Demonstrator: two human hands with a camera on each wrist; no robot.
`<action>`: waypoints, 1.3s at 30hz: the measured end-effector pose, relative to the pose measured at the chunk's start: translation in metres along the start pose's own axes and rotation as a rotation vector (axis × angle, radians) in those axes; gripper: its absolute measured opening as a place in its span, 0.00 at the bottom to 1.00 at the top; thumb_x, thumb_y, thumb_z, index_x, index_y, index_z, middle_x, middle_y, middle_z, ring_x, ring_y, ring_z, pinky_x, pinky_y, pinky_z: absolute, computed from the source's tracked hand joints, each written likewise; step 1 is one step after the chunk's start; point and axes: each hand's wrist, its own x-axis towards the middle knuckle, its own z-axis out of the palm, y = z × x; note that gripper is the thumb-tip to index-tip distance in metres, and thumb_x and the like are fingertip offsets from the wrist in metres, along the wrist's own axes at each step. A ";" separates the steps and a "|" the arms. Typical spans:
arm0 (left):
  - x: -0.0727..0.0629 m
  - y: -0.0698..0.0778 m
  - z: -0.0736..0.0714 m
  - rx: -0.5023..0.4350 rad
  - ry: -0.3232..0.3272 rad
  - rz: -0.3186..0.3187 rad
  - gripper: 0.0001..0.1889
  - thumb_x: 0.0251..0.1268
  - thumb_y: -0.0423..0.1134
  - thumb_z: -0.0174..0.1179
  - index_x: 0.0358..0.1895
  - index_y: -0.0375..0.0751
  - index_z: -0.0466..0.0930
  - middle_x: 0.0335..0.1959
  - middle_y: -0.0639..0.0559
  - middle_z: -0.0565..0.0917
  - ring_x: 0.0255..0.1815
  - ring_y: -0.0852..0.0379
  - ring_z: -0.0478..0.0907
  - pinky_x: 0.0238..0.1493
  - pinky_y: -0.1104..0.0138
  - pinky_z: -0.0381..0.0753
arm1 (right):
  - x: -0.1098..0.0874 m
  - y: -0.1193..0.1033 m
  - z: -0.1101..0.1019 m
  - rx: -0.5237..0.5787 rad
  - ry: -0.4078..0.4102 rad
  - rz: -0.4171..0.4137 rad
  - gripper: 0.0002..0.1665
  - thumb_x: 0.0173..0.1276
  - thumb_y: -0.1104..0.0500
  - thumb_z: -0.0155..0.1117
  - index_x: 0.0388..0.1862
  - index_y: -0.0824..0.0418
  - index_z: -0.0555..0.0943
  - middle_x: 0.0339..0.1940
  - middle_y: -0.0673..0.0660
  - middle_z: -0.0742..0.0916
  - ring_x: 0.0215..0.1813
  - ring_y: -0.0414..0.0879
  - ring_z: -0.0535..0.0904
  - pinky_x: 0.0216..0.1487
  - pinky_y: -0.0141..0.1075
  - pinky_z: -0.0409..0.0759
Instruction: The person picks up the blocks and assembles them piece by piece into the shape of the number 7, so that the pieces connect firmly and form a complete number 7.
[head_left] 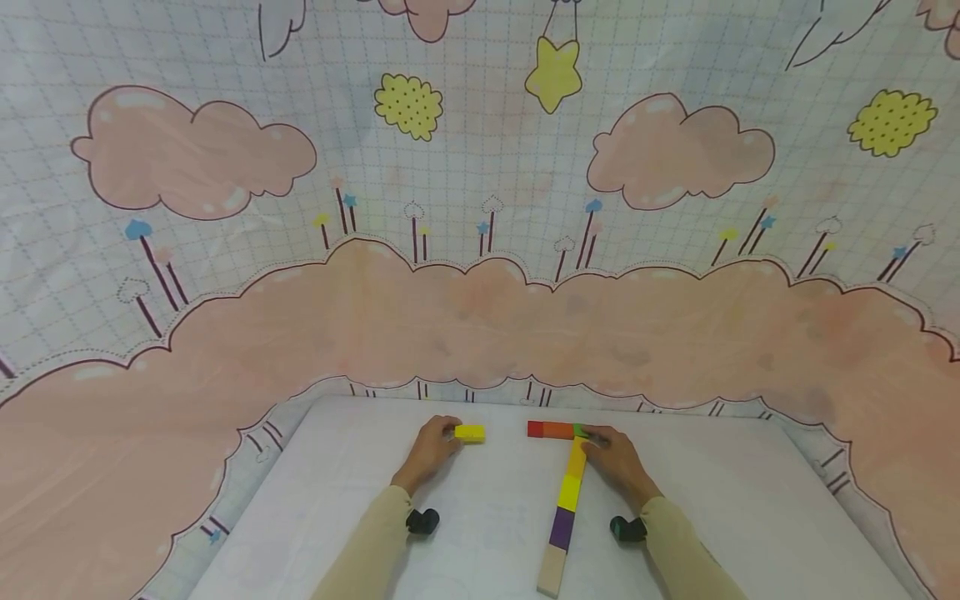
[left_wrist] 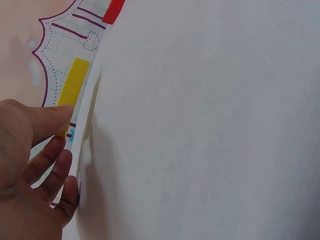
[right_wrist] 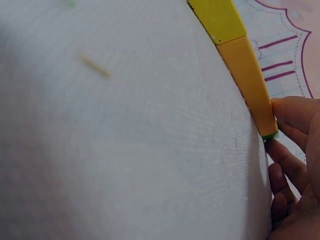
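My left hand [head_left: 432, 450] pinches a yellow block [head_left: 471, 433] by its left end, between thumb and fingers. In the left wrist view the same yellow block [left_wrist: 75, 82] points up and away from the thumb. My right hand [head_left: 618, 460] is at the corner of an L-shaped line of blocks. Its thumb touches the side of a light orange block [right_wrist: 250, 82], with a fingertip by the green block [right_wrist: 270, 135] at that end. Left of the green block, an orange block [head_left: 558, 430] and a red block [head_left: 535, 429] lie in a row along the back.
Below the light orange block, the line runs toward me through a yellow block [head_left: 569, 493], a purple block [head_left: 562, 529] and a beige block [head_left: 552, 571]. The white tabletop [head_left: 480, 517] ends at a patterned cloth backdrop [head_left: 480, 325] close behind the back row.
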 end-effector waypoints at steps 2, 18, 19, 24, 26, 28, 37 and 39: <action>0.000 0.002 0.001 0.002 -0.004 0.007 0.18 0.64 0.32 0.63 0.57 0.39 0.77 0.58 0.42 0.78 0.62 0.44 0.74 0.67 0.49 0.71 | 0.000 0.000 0.000 -0.002 0.000 -0.001 0.24 0.70 0.51 0.61 0.64 0.51 0.78 0.71 0.62 0.74 0.73 0.63 0.64 0.73 0.62 0.58; 0.005 0.016 0.014 -0.023 -0.024 0.057 0.16 0.66 0.33 0.61 0.56 0.38 0.77 0.57 0.43 0.78 0.60 0.46 0.74 0.67 0.50 0.71 | -0.002 -0.001 -0.001 0.008 0.000 0.013 0.24 0.70 0.51 0.61 0.65 0.51 0.77 0.71 0.62 0.73 0.74 0.62 0.63 0.73 0.63 0.57; 0.005 0.017 0.015 -0.026 -0.024 0.055 0.16 0.66 0.33 0.60 0.56 0.39 0.77 0.57 0.43 0.78 0.60 0.46 0.74 0.67 0.50 0.71 | -0.002 -0.001 -0.001 0.008 -0.001 0.012 0.24 0.70 0.51 0.61 0.65 0.51 0.77 0.71 0.62 0.73 0.74 0.62 0.63 0.73 0.63 0.57; 0.007 0.018 0.019 -0.020 -0.022 0.079 0.16 0.66 0.32 0.60 0.56 0.39 0.77 0.56 0.43 0.78 0.59 0.46 0.75 0.66 0.50 0.72 | -0.002 -0.002 -0.001 0.002 0.000 0.008 0.24 0.70 0.51 0.61 0.65 0.50 0.77 0.71 0.61 0.73 0.74 0.62 0.63 0.73 0.62 0.57; 0.008 0.019 0.021 -0.017 -0.024 0.078 0.16 0.66 0.33 0.61 0.57 0.39 0.77 0.57 0.43 0.78 0.59 0.46 0.75 0.66 0.51 0.72 | -0.001 -0.002 0.000 0.004 -0.001 0.021 0.24 0.70 0.50 0.62 0.65 0.50 0.77 0.71 0.60 0.73 0.74 0.62 0.63 0.73 0.62 0.57; 0.009 0.020 0.022 -0.023 -0.028 0.073 0.17 0.66 0.33 0.61 0.57 0.39 0.77 0.57 0.43 0.78 0.60 0.46 0.74 0.66 0.51 0.72 | -0.001 -0.001 0.000 0.002 0.001 0.022 0.24 0.70 0.50 0.62 0.65 0.50 0.77 0.71 0.60 0.73 0.74 0.61 0.63 0.73 0.62 0.57; 0.013 0.023 0.030 -0.037 -0.046 0.092 0.16 0.67 0.32 0.60 0.57 0.38 0.76 0.56 0.42 0.77 0.59 0.47 0.74 0.66 0.52 0.72 | 0.002 0.001 0.000 -0.018 0.007 -0.016 0.24 0.71 0.52 0.61 0.65 0.51 0.77 0.70 0.60 0.75 0.73 0.60 0.65 0.73 0.61 0.59; 0.013 0.024 0.032 -0.035 -0.047 0.094 0.16 0.67 0.32 0.60 0.57 0.38 0.76 0.56 0.42 0.77 0.60 0.47 0.75 0.66 0.52 0.73 | 0.002 0.002 0.000 -0.023 0.006 -0.029 0.24 0.71 0.52 0.62 0.65 0.52 0.77 0.70 0.61 0.75 0.73 0.61 0.65 0.73 0.61 0.59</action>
